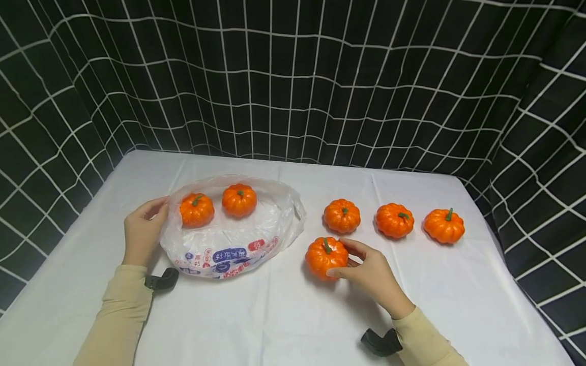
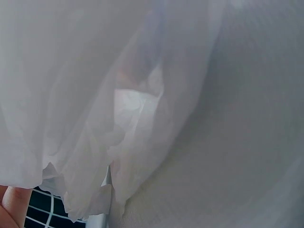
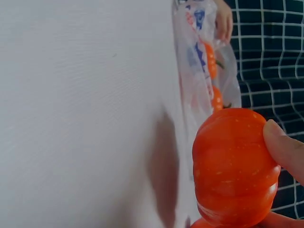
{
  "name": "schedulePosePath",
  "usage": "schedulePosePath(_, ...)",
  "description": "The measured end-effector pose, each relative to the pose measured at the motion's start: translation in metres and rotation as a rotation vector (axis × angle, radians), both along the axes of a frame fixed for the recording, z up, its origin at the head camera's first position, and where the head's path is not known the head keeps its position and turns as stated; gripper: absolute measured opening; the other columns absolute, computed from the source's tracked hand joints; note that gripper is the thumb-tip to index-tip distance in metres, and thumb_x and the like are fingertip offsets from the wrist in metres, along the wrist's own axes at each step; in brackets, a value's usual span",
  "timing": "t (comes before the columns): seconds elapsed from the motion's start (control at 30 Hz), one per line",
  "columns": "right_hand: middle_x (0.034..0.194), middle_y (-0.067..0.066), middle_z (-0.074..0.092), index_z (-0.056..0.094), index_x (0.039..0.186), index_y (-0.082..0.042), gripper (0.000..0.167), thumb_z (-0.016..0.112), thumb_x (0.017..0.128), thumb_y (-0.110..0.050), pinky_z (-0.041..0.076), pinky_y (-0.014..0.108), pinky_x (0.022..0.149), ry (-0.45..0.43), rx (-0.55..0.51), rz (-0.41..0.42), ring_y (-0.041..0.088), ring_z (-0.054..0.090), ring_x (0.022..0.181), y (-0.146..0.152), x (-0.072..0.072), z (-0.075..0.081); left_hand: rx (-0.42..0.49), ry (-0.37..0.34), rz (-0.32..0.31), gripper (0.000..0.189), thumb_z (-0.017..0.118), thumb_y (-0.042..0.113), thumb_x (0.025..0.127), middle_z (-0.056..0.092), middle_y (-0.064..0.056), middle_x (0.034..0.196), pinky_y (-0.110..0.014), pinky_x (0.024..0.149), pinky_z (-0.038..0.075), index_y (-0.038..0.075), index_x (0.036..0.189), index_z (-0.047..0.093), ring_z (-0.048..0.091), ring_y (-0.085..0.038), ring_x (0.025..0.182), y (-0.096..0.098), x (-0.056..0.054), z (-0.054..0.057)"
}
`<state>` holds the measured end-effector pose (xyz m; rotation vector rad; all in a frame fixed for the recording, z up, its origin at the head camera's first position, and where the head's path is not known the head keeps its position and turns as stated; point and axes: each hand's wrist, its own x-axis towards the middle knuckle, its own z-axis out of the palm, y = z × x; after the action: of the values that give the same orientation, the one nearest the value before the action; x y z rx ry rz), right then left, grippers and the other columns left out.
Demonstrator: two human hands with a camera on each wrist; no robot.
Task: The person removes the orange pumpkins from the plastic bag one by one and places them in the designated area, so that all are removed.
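My right hand [image 1: 372, 274] grips a small orange pumpkin [image 1: 323, 258] between thumb and fingers. In the right wrist view that pumpkin [image 3: 236, 166] is large, with its shadow apart from it on the white cloth. At the left, my left hand [image 1: 145, 229] pinches the edge of a thin white plastic bag [image 1: 220, 238], printed in red and blue. Two pumpkins lie inside the bag, one [image 1: 197, 210] near the left hand and another [image 1: 239, 200] farther back. The bag [image 2: 71, 95] fills much of the left wrist view, with part of a finger [image 2: 16, 202] at its lower left.
Right of the bag, three more pumpkins stand in a row: one [image 1: 342, 216] behind the held pumpkin, a second [image 1: 394, 220] and a third [image 1: 444, 225] farther right. A white cloth [image 1: 284, 315] covers the table. Black curtains [image 1: 293, 91] with a white grid surround it.
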<state>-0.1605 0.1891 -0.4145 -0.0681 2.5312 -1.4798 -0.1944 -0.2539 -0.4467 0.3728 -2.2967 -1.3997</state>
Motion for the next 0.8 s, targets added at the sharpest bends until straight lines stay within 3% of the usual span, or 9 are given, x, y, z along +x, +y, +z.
schedulePosePath(0.4,0.15,0.02,0.048,0.048,0.144,-0.002,0.082,0.087,0.075,-0.022,0.048,0.032,0.105,-0.075,0.001,-0.056,0.033,0.047,0.139,0.02,0.01,-0.004,-0.012,-0.005,-0.003,0.032,0.06,0.022,0.098,0.067,-0.017,0.129,-0.05,0.109,0.047,0.005,0.125,0.068,0.06,-0.034,0.127,-0.001,0.0,0.001)
schedulePosePath(0.8,0.15,0.019,0.048,0.048,0.144,-0.001,0.082,0.087,0.076,-0.024,0.047,0.033,0.106,-0.077,0.028,-0.074,0.033,0.047,0.139,0.029,0.011,-0.011,-0.008,-0.001,0.001,0.032,0.06,0.022,0.098,0.068,-0.017,0.127,-0.049,0.109,0.047,0.004,0.123,0.068,0.06,-0.032,0.127,0.0,0.001,0.001)
